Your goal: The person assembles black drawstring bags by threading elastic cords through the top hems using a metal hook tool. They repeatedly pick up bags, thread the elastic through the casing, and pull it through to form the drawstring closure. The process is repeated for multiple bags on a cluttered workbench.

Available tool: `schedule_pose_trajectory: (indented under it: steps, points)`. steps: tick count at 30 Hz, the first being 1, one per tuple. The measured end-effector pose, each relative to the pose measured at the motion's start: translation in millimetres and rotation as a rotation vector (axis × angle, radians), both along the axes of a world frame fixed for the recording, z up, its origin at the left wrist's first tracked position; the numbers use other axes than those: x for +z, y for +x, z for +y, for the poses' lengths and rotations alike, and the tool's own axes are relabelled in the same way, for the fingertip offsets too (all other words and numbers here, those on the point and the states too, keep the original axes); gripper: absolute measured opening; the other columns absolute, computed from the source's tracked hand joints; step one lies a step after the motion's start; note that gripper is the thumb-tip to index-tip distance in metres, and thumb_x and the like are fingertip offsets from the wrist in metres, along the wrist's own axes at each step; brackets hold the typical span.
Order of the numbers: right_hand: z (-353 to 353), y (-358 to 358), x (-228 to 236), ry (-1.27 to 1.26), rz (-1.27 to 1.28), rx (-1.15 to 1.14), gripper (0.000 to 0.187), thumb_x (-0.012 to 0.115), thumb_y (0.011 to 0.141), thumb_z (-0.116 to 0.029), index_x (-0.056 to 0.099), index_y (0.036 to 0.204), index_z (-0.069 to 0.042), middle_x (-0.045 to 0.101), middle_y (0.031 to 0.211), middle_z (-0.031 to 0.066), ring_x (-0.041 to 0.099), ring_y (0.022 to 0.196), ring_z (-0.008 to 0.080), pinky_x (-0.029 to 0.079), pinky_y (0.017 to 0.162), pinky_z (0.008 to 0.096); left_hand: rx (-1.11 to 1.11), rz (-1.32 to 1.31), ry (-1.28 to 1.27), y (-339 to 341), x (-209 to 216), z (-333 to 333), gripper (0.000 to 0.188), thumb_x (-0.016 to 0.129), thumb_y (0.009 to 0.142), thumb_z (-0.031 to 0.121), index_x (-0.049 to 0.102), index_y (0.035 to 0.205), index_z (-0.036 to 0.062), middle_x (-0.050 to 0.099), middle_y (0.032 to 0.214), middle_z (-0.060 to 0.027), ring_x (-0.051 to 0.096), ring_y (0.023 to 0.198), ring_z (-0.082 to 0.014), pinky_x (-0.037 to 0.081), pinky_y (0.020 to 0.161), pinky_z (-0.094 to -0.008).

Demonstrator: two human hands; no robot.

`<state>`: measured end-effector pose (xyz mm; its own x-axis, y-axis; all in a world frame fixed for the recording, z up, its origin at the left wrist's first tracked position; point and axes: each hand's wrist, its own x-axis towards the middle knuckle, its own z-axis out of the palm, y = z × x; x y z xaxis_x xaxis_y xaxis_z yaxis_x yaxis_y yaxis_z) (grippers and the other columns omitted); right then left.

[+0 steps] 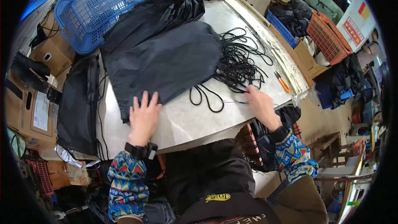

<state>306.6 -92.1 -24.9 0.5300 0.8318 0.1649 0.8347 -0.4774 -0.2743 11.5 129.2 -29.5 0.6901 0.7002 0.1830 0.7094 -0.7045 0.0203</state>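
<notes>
A flat black fabric drawstring bag (166,62) lies across the table, its lower left corner under my left hand (144,116), whose fingers are spread flat on the cloth. At the bag's right end black cords (242,64) spill out in a tangle, and one loop (212,105) curves toward the table's near edge. My right hand (261,104) is closed in a pinch beside these cords. From its fingertips a thin wire-like tool (234,101) points left toward the loop; its far end is hard to make out.
Orange-handled snips (283,83) lie right of the cords. More black fabric (153,14) is heaped behind the bag, beside a blue plastic basket (107,4). A stack of folded black bags (78,105) sits at the table's left. Cardboard boxes and an orange crate (329,37) surround the table (182,126).
</notes>
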Motion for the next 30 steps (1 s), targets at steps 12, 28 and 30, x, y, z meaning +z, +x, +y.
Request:
schedule_pose_trajectory:
  steps: [12, 28, 30]
  points:
    - [-15, -40, 30, 0.148, 0.185, 0.292, 0.053, 0.063, 0.085, -0.018, 0.043, 0.133, -0.01, 0.062, 0.076, 0.0201, 0.061, 0.068, 0.0389, 0.048, 0.058, 0.0437, -0.733, -0.251, -0.727, 135, 33, -61, 0.025, 0.057, 0.083, 0.011, 0.063, 0.107, 0.0032, 0.062, 0.11, -0.0155, 0.057, 0.102, -0.0318, 0.046, 0.088, -0.0367]
    - [-12, 18, 8, 0.13, 0.294, 0.06, 0.011, 0.056, 0.084, -0.011, 0.054, 0.089, -0.002, 0.061, 0.078, 0.0198, 0.06, 0.076, 0.0381, 0.046, 0.065, 0.0456, -0.837, -0.212, -0.455, 129, 5, -72, 0.02, 0.068, 0.079, 0.021, 0.058, 0.089, 0.007, 0.054, 0.096, -0.0111, 0.047, 0.1, -0.0291, 0.038, 0.087, -0.0398]
    - [-18, 42, -6, 0.172, 0.11, -0.104, 0.01, 0.055, 0.085, -0.011, 0.052, 0.089, -0.002, 0.061, 0.077, 0.0204, 0.06, 0.075, 0.0391, 0.046, 0.065, 0.0465, -1.039, -0.07, -1.063, 110, 33, -82, 0.021, 0.065, 0.084, 0.025, 0.06, 0.083, 0.0047, 0.06, 0.08, -0.0117, 0.057, 0.083, -0.0297, 0.044, 0.074, -0.0401]
